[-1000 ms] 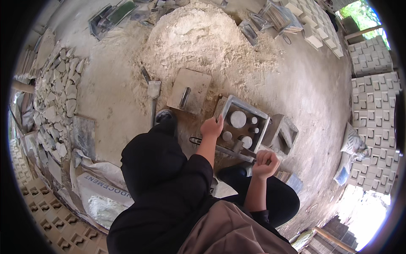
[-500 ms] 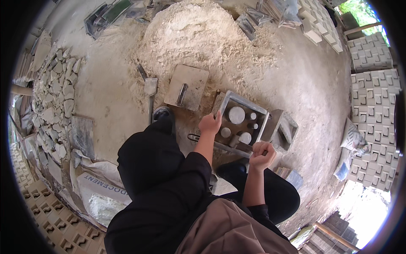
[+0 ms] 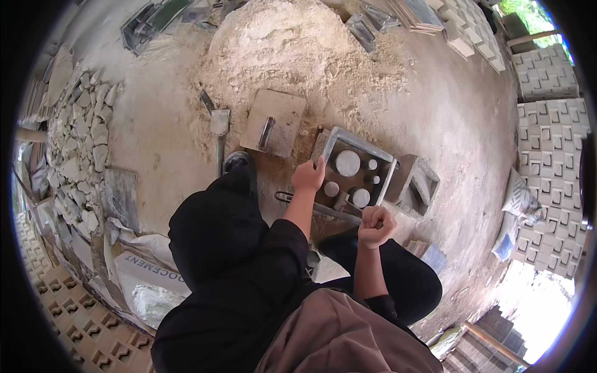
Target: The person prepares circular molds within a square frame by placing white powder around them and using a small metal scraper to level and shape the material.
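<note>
A rectangular metal mould (image 3: 364, 145) lies on the ground in front of me, with several round pegs of different sizes standing inside it, the largest a pale disc (image 3: 347, 163). My left hand (image 3: 308, 174) is closed round the mould's left rim. My right hand (image 3: 377, 226) is a fist at the near right corner, wrapped round a small short-handled tool (image 3: 341, 202). The tool's brownish flat head reaches over the mould's near side, beside the pegs; its exact kind does not show. A looped metal handle (image 3: 284, 196) sticks out at the mould's near left.
A square board with a handle (image 3: 273, 121) and a shovel (image 3: 220, 124) lie left of the mould; a grey angular block mould (image 3: 413, 186) stands right. Beyond is a pale powder heap (image 3: 280, 43). Rubble (image 3: 84, 130) lies far left, stacked blocks (image 3: 550, 180) far right.
My right hand has moved slightly left and nearer to me, and the tool's head has shifted left along the mould's near side. My left hand keeps its hold on the rim.
</note>
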Demonstrator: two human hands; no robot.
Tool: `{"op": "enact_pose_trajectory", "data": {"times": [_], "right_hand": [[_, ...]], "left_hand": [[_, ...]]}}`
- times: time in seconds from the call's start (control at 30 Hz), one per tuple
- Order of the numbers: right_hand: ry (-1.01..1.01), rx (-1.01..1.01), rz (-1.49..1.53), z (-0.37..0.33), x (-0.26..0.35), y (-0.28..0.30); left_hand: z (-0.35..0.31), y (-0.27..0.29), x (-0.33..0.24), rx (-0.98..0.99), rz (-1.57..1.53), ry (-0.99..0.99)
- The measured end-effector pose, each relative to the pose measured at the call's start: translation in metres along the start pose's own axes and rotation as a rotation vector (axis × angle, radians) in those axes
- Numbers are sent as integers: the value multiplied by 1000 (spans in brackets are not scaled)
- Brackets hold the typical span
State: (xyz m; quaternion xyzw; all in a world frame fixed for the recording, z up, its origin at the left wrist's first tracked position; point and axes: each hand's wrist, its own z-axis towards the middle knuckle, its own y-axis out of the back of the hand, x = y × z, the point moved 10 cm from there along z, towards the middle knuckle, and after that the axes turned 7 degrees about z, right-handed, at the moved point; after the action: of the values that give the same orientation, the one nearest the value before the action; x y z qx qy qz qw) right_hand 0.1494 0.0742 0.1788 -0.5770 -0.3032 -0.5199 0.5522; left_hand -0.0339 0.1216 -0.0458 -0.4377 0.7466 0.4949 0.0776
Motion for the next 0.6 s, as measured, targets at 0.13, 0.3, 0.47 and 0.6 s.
{"op": "enact_pose_trajectory", "data": {"times": [0.13,0.3,0.47,0.6], "right_hand": [[-18,-116,159,4,1,6],[4,18,118,1,-10,-18],[-49,-101,188,0,-2,4],[-34,-174,63,-3,-7,2]], "left_hand": [[2,-4,1,29,-6,1],[0,1,-1,21,-6,7],[-2,7,-1,1,5,20],[1,0,-2,12,-17,12]]}}
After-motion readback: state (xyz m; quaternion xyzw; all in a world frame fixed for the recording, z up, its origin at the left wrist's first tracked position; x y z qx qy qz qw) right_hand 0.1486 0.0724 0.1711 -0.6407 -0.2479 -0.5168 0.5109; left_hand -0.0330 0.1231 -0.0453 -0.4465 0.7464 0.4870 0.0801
